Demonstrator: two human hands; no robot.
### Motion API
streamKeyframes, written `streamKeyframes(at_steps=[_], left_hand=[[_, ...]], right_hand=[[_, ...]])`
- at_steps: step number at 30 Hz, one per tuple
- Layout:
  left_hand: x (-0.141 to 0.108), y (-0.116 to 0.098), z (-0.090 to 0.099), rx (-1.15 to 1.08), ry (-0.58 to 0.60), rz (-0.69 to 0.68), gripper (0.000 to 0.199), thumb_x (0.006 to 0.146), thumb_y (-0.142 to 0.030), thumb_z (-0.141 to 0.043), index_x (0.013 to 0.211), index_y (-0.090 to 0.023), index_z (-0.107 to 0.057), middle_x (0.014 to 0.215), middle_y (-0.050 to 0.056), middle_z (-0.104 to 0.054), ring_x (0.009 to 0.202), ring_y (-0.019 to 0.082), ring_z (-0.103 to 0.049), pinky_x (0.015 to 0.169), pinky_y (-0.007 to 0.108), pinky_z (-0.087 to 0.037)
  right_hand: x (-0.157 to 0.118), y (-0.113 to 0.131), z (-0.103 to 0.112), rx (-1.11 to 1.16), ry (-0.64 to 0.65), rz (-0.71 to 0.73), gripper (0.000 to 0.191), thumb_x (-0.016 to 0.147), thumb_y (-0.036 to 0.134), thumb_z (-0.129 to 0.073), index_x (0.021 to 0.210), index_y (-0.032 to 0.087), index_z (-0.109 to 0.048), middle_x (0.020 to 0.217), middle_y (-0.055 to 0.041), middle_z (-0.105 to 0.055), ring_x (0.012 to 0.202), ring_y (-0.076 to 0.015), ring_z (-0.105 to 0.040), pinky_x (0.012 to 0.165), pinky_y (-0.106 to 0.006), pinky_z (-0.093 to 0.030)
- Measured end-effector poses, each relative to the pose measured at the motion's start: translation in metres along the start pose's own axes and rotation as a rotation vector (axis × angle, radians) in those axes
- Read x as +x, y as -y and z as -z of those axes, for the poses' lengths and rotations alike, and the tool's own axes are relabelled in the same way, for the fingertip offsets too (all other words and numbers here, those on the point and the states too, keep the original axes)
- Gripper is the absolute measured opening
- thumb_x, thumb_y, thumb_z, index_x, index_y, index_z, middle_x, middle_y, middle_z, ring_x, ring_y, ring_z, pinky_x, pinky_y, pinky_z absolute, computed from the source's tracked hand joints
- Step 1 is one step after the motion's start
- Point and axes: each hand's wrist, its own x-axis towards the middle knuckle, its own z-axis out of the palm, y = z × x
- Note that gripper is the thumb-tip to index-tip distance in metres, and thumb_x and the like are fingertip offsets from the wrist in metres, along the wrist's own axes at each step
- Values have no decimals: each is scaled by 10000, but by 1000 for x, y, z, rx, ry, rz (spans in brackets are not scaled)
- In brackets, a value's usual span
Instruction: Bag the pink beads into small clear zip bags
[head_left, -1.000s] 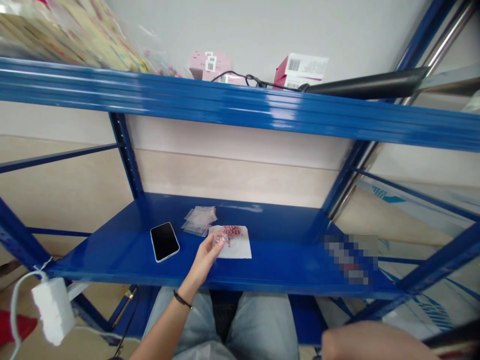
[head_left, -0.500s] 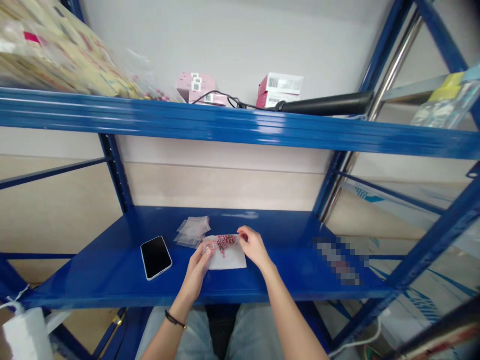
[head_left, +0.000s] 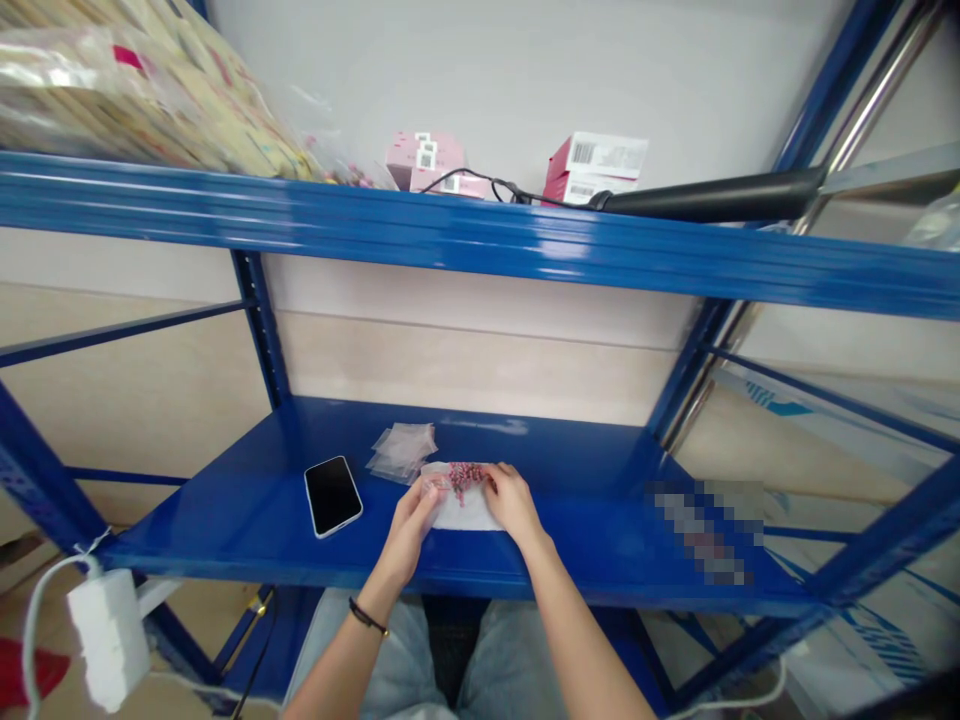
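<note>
A white sheet [head_left: 469, 517], paper or cloth, lies on the blue shelf with a heap of small pink and dark red beads [head_left: 463, 476] at its far side. My left hand [head_left: 412, 515] is at the sheet's left edge, thumb and fingers pinched on what looks like a small clear plastic bag [head_left: 436, 483]. On the other side, my right hand [head_left: 514, 503] has its fingers curled together at the right end of the beads. Its fingertips are partly hidden, and I cannot make out what is between them.
Several clear zip bags [head_left: 403, 450] lie behind my left hand. A phone [head_left: 333, 496] rests at the left. A pixelated patch [head_left: 701, 535] covers something at the right. The upper shelf beam [head_left: 480, 240] crosses above, with pink boxes [head_left: 596, 165] and a black tube [head_left: 712, 197] on that shelf.
My right hand has moved left and inward, from the sheet's right corner onto the beads. The left hand keeps its hold at the left edge. The whole view has shifted slightly.
</note>
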Motion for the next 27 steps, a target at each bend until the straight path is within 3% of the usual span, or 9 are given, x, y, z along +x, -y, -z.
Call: streamKeyframes(at_steps=[7,27], left_hand=[[1,-2,-2,-91,-30,16,341,861,-475,-714,1002,-169,-764,1069,94,-722,1017,255,-640,917,323,-477],[0,-2,-1,-123,-17,46,331,869,-467,-715,1021,-178,-767,1052,83,-737,993,229,-655,917,303,-474]], right_hand=[[-2,8,1,-6,52,147,273,924,82,-509,983,209,-744,1055,-71,-709,1011,-224,-622,944,-315,-471],[3,6,-4,-59,22,104,197,914,109,-529,915,192,-708,960,-91,-684,955,-242,-631,875,-323,-491]])
